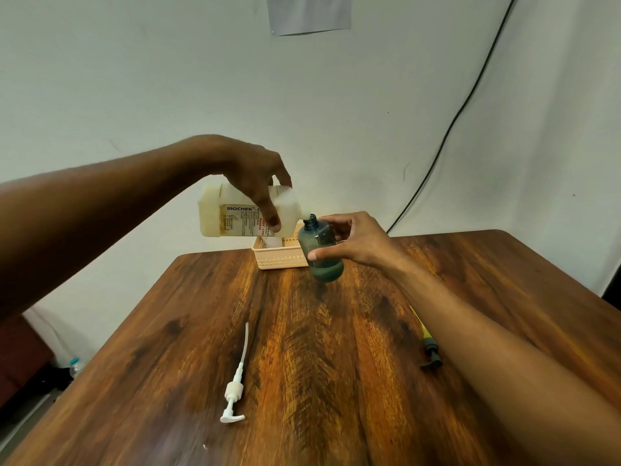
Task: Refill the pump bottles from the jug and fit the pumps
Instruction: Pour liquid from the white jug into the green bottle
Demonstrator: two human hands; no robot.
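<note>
**Jug tipped to the mouth of a held bottle**

The pale, labelled jug (232, 215) is held on its side at the centre of the frame. It is gripped from above by the left hand (255, 173), whose fingers are curled over its top and front. Its spout is set against the open mouth of the blue-green bottle (321, 250). The bottle is tilted towards the jug and gripped round its body by the right hand (356, 240), thumb in front and fingers behind. Whether the bottle's base touches the table (336, 381) cannot be told.

Behind both, at the far edge of the table, a peach basket (279, 258) is placed. A white pump (235, 388) with a long tube is laid flat in the lower middle of the frame, well apart from the bottle. A second pump (430, 351), dark with a yellow tube, is laid at the right and is partly hidden by the right forearm. A black cable (453, 126) is seen against the wall at upper right.
</note>
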